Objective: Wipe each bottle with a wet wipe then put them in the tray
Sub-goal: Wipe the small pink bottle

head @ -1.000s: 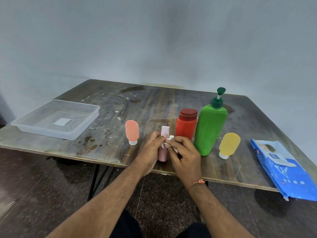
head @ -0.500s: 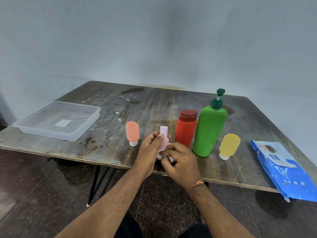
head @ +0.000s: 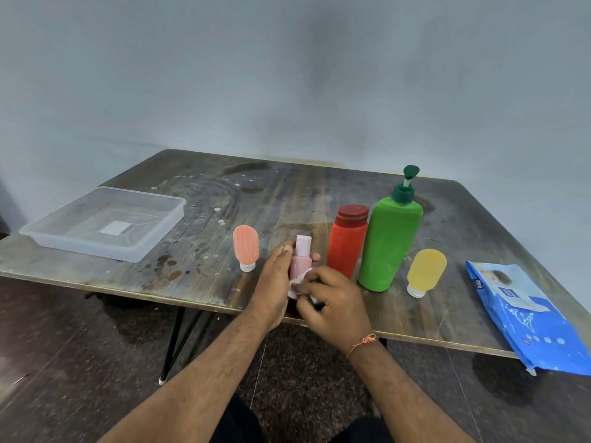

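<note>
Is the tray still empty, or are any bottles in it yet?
Empty. The clear tray shows only its bare bottom through the plastic; no bottle is in it.

Stained wood table (head: 198, 266) (clear plastic tray (head: 166, 231))

Soft, even light fills the scene, rather dim, with a dull sheen on the table (head: 287, 199) top behind the green bottle (head: 388, 247). Faint shadows lie under the table's near edge. Its edges bow from wide-angle distortion; focus is fairly sharp throughout.
</note>
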Motion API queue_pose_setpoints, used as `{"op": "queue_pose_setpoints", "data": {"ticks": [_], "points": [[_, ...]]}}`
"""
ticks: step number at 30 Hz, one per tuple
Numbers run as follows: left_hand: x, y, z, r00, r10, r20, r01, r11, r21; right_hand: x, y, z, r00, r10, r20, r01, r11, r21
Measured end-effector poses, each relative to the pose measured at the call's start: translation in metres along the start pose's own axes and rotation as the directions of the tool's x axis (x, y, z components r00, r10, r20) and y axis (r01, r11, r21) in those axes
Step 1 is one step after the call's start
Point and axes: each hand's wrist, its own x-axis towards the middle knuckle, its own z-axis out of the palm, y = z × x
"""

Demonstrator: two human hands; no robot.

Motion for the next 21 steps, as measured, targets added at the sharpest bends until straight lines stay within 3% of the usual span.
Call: {"op": "queue_pose_setpoints", "data": {"ticks": [4, 9, 14, 21], "points": [[0.0023, -0.0021, 0.0, 0.999, -0.031, -0.041, 0.031, 1.0, -0.002, 0.0005, 0.002, 0.0005, 0.995, 0.066, -0.07, -0.066, 0.998, -0.006], [0.0039, -0.0044, -0.0037, 0.999, -0.014, 0.03, 0.017, 0.995, -0.098, 0.0032, 0.0002, -0.0013, 0.988, 0.053, -0.142, -0.057, 0.998, -0.027], [0.0054, -0.0039, -0.007, 0.997, 0.005, 0.08, 0.006, 0.99, -0.138, 0.0013, 0.0036, -0.0001, 0.995, 0.015, -0.1, -0.019, 0.999, -0.035], [0.0066, -0.0011, -0.0067, 0.999, -0.036, -0.009, 0.034, 0.988, -0.148, -0.005, 0.0013, 0.0036, 0.991, -0.086, 0.106, 0.096, 0.991, -0.095]]}}
